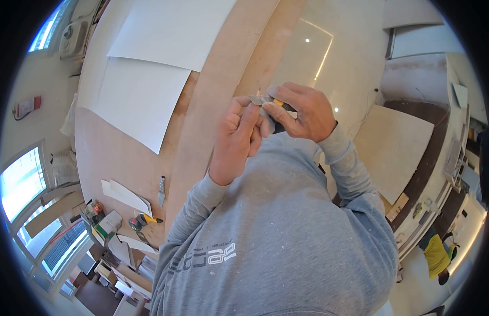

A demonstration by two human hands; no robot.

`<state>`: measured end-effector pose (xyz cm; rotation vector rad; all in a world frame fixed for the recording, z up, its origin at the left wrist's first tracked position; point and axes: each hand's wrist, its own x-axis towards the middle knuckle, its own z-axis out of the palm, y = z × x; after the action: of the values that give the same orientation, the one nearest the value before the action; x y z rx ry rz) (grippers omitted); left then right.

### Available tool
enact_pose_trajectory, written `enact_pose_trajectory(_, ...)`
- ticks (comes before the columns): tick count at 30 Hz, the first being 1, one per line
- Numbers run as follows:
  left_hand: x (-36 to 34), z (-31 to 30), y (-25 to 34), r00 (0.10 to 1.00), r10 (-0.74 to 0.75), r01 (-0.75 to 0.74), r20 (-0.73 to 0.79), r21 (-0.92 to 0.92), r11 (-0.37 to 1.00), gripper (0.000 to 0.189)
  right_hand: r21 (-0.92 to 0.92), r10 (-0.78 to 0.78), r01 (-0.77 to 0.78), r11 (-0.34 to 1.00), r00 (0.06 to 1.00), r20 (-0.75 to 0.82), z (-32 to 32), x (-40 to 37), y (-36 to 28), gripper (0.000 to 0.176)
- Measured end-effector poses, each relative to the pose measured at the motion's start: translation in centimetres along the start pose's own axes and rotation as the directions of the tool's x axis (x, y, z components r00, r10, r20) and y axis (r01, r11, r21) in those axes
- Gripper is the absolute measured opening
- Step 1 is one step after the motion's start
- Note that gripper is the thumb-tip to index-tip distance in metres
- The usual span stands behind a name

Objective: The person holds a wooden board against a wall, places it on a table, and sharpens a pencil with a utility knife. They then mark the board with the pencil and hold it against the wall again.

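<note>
Both of my hands meet in front of my chest, near the edge of the wooden table (123, 137). My right hand (306, 111) is closed on a utility knife (278, 101) with yellow and dark parts, its grey metal end pointing at my left hand. My left hand (239, 131) is closed, its thumb and fingers pinching something small by the knife's metal end. A bit of yellow shows between the left fingers; what it belongs to is hidden. White sheets (144, 100) lie on the table beyond my left hand.
On the table lie a grey-handled tool (162, 190), curved white strips (126, 196) and a yellow-and-black tool (144, 220). A pale board (394, 150) is at the right. Another person in a yellow top (436, 256) is far off at the lower right.
</note>
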<state>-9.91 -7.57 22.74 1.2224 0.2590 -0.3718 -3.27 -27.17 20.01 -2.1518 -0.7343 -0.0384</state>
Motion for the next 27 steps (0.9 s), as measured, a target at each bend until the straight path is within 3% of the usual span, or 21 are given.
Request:
enact_pose_trajectory(3,-0.2,0.1,0.1,0.997,-0.069,0.070,-0.037,0.021,0.997,0.026,-0.096,0.183,-0.196,0.976,0.974,-0.130,1.3,-0.1,3.9,0.030)
enact_pose_trajectory(6,-0.9,0.7,0.7,0.998,-0.065,0.065,-0.006,0.014,0.998,0.027,-0.020,0.384,-0.397,0.918,0.899,-0.209,-0.5,0.5,8.8,0.033)
enact_pose_trajectory(10,0.4,0.0,0.8,0.999,-0.049,0.049,-0.016,-0.006,0.999,0.033,0.041,0.170,-0.165,0.985,0.966,-0.194,0.6,-0.5,4.9,0.032)
enact_pose_trajectory(16,0.0,0.3,0.7,1.000,-0.027,0.027,0.002,-0.022,0.999,0.031,0.144,0.085,-0.078,0.986,0.996,-0.037,0.2,-0.4,-0.2,0.031)
enact_pose_trajectory(21,-0.1,0.2,0.4,1.000,0.020,-0.020,0.007,-0.013,1.000,0.030,0.078,0.037,-0.035,0.996,0.999,-0.021,0.2,-0.2,-0.4,0.030)
enact_pose_trajectory(25,-0.4,0.1,0.4,0.999,-0.026,0.027,-0.025,0.042,0.999,0.031,-0.063,-0.052,0.047,0.997,0.996,-0.078,0.7,-0.5,0.6,0.029)
enact_pose_trajectory(27,-0.8,0.2,0.6,0.997,-0.060,0.063,-0.041,0.079,0.995,0.032,-0.119,0.169,-0.188,0.975,0.973,-0.158,1.8,-1.2,6.8,0.028)
